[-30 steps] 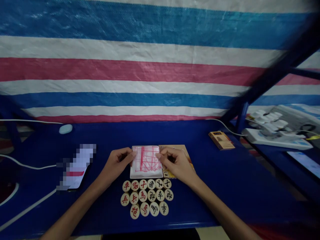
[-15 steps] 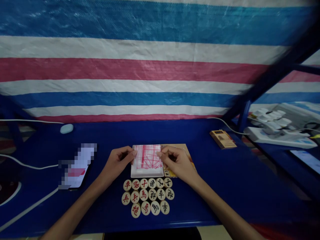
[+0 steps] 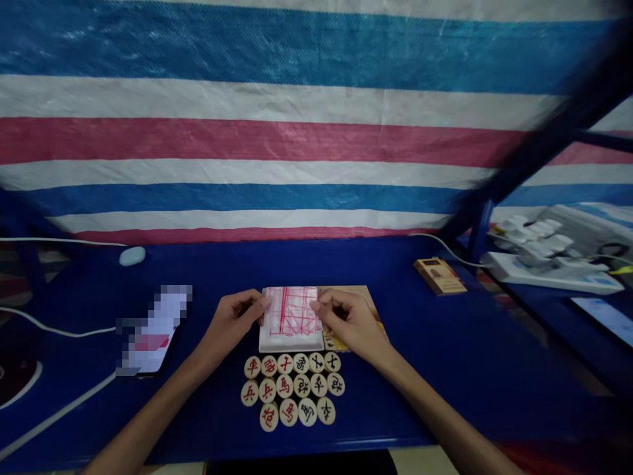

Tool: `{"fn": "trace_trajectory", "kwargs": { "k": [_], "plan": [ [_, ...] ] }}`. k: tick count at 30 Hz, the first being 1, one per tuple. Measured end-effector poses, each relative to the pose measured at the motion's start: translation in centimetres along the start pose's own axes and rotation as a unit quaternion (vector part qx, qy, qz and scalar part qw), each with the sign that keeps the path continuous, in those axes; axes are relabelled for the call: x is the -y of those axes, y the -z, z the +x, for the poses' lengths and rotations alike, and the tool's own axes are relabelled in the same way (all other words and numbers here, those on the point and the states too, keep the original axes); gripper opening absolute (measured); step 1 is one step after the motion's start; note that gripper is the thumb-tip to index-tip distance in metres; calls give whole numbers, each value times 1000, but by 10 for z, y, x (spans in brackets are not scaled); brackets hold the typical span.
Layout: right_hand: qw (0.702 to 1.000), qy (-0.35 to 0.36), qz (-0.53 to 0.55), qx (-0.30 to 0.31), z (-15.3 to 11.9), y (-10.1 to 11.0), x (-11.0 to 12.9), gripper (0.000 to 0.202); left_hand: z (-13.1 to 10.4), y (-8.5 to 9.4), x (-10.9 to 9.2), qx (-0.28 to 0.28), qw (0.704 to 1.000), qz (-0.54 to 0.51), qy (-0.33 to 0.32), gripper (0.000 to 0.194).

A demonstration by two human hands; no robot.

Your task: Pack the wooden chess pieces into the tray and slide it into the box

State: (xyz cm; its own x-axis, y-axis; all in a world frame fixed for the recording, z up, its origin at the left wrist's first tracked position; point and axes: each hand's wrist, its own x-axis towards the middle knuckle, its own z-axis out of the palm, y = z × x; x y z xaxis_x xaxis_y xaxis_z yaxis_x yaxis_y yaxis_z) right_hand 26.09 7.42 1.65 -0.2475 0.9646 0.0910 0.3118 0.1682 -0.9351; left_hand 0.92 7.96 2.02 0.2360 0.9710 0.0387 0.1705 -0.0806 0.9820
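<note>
A folded white sheet with red grid lines [image 3: 295, 311], thin like plastic film, lies in or on a shallow white tray [image 3: 291, 346]. My left hand [image 3: 241, 318] pinches the sheet's left edge between thumb and fingers. On the opposite edge, my right hand [image 3: 349, 322] has the same kind of pinch. Partly under the right hand is a tan and yellow printed box or card [image 3: 368, 300]. Nearer to me, several round Chinese chess pieces [image 3: 293, 386] lie face up in three rows, some with red characters and some with black.
To the left lie a phone [image 3: 161, 333], white cables [image 3: 59, 412] and a pale blue earbud-like case [image 3: 132, 256]. A small tan box [image 3: 440, 276] sits at the back right. Beyond it are a power strip [image 3: 548, 272] with plugs and another phone [image 3: 603, 320]. A striped tarp [image 3: 277, 142] hangs behind the blue table [image 3: 425, 389].
</note>
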Motion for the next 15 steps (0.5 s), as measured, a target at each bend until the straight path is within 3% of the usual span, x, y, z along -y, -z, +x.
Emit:
{"fn": "trace_trajectory", "kwargs": {
  "k": [7,11,12,15],
  "plan": [
    [999,10,-7,-34,4,2,1,33,0,-1,6,-13,1000,-26,-4,35],
    [988,37,-19,-152,-11,-7,25,21,-1,2,5,-48,997,-67,0,31],
    [977,68,-29,-200,-21,-11,34,20,-1,3,5,-53,995,-79,2,32],
    [966,188,-99,-146,-62,-12,60,19,-2,5,7,-66,991,-118,9,33]
  ]
}}
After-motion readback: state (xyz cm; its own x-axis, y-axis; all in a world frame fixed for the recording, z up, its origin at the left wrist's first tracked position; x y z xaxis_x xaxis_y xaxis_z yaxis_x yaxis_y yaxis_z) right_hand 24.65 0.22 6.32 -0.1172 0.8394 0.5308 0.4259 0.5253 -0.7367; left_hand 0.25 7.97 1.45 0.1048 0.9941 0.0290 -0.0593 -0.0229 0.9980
